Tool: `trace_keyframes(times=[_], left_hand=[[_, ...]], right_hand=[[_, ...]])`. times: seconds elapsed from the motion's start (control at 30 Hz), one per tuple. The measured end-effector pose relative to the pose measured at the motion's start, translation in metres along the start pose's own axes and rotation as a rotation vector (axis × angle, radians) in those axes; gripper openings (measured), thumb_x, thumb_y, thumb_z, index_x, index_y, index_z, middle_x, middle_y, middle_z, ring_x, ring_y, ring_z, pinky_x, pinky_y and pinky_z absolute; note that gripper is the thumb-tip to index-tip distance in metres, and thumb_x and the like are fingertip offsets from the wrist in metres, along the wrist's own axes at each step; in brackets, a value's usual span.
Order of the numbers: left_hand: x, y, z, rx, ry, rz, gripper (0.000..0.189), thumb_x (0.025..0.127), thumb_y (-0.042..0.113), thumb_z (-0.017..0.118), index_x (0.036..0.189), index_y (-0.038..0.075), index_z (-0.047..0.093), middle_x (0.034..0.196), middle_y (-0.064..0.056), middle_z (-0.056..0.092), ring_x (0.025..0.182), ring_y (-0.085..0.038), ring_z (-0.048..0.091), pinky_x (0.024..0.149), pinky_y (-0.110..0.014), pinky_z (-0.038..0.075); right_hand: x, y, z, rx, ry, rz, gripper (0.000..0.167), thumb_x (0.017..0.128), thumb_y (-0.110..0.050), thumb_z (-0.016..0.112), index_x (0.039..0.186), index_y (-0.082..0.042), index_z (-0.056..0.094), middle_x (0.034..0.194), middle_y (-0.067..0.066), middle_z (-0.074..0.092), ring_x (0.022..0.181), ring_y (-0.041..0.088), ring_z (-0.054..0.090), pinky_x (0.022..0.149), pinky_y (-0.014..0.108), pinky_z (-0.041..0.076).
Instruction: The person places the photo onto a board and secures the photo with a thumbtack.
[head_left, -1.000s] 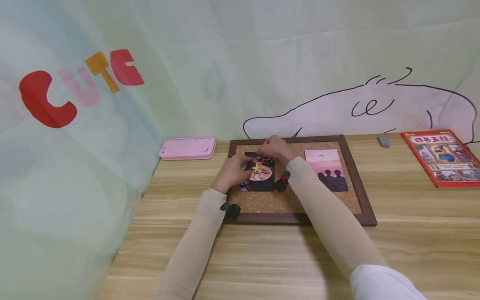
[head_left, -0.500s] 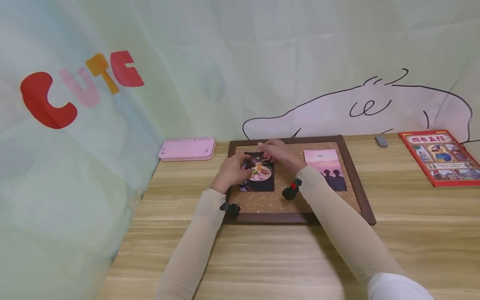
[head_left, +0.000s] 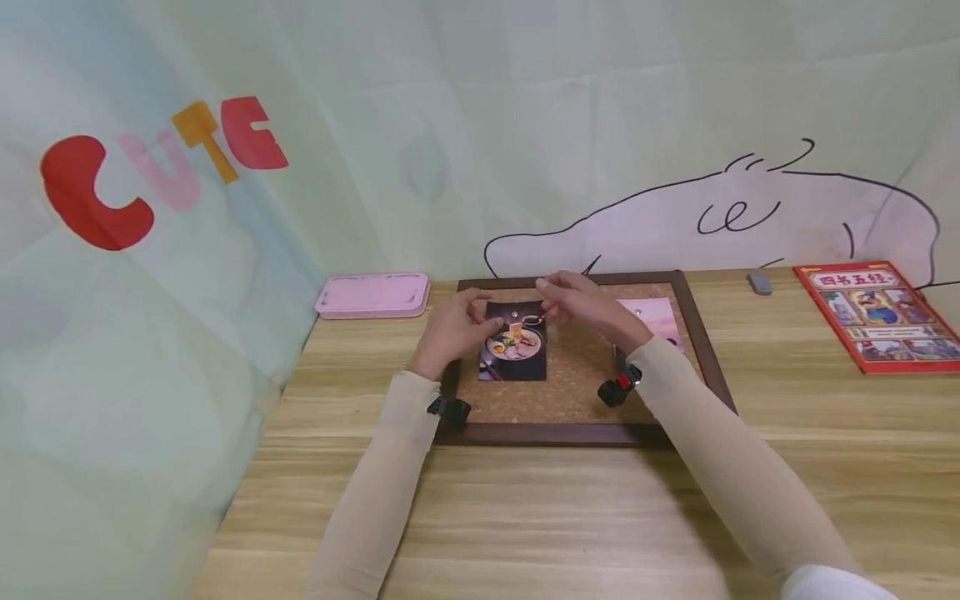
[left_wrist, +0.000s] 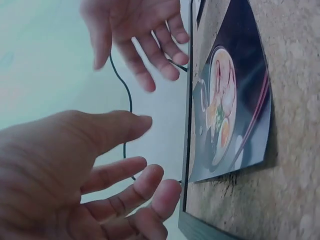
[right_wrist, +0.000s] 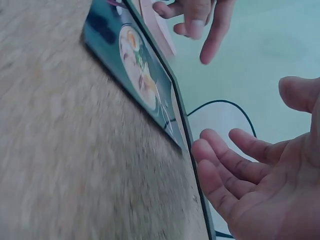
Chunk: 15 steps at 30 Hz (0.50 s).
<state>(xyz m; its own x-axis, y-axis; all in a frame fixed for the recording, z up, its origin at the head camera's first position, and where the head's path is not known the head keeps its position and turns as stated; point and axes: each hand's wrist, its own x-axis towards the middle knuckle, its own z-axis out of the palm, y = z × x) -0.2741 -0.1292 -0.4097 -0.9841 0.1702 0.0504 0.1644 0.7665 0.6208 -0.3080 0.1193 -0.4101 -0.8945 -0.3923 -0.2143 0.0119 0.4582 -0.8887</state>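
Observation:
A dark photo of a ramen bowl (head_left: pixel 513 343) lies on the left part of a cork board (head_left: pixel 555 404), with a small silvery pin at its top. My left hand (head_left: pixel 452 327) hovers at the photo's left side, fingers relaxed and thumb apart from them. On the other side, my right hand (head_left: pixel 588 307) is held above the board with loosely bent fingers. Both wrist views show bare fingers around nothing, raised off the photo. A pink sunset photo (head_left: pixel 654 315) is pinned at the board's right, partly hidden behind my right hand and wrist.
The board's dark brown frame (head_left: pixel 555 434) lies on a wooden table (head_left: pixel 525 517). At the back left is a pink case (head_left: pixel 372 296). A small grey eraser-like block (head_left: pixel 760 283) and a red illustrated book (head_left: pixel 879 315) are on the right. A printed cloth (head_left: pixel 600 108) hangs behind.
My right hand has drawn away from the ramen photo to the right, now covering much of the sunset photo. My left hand has eased slightly left and off the ramen photo.

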Motion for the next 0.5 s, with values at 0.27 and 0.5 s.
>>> trace_keyframes(times=[0.27, 0.5], left_hand=[[-0.004, 0.002, -0.013, 0.024, 0.012, 0.080, 0.057, 0.098, 0.032, 0.077, 0.149, 0.009, 0.062, 0.121, -0.018, 0.071, 0.094, -0.026, 0.060, 0.076, -0.035, 0.048], [-0.013, 0.007, -0.031, 0.263, 0.009, 0.130, 0.086, 0.087, 0.062, 0.081, 0.156, 0.016, 0.056, 0.150, -0.019, 0.062, 0.135, -0.040, 0.060, 0.113, -0.061, 0.049]], right_hand=[[-0.034, 0.008, -0.017, -0.166, 0.027, 0.009, 0.072, 0.108, -0.063, 0.044, 0.163, -0.017, 0.039, 0.165, 0.018, 0.047, 0.153, 0.043, 0.045, 0.122, 0.068, 0.039], [-0.063, 0.020, -0.035, -0.314, 0.075, -0.077, 0.077, 0.108, -0.060, 0.050, 0.166, -0.012, 0.033, 0.162, 0.023, 0.048, 0.143, 0.043, 0.055, 0.100, 0.056, 0.059]])
